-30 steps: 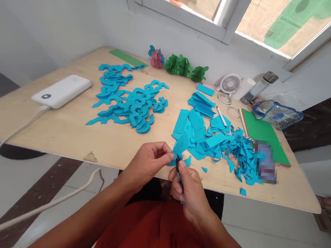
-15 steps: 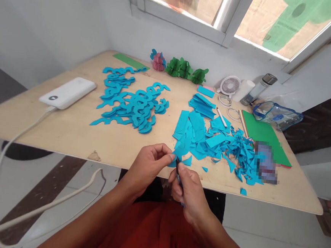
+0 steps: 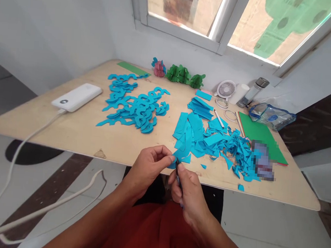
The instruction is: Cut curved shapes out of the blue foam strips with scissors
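Near the table's front edge, my left hand [image 3: 150,168] pinches a piece of blue paper [image 3: 183,151] between thumb and fingers. My right hand [image 3: 188,185] is closed around dark-bladed scissors [image 3: 178,170], whose blades touch the paper beside my left fingertips. Much of the scissors' handle is hidden in my right hand. Just beyond lie blue sheets and a heap of blue scraps [image 3: 235,148]. Wavy blue cut-outs [image 3: 142,108] are piled to the left, with more of them [image 3: 120,90] behind.
A white power bank [image 3: 77,97] with a cable lies on the table [image 3: 67,131] at left. Paper decorations [image 3: 182,75], a small fan [image 3: 226,89] and a bottle [image 3: 253,92] stand along the wall. A clear pouch [image 3: 272,116] and green sheets [image 3: 259,135] are at right.
The camera view has shifted slightly, so the table items appear a little lower at the back. My hands keep nearly the same pose on the paper and scissors.
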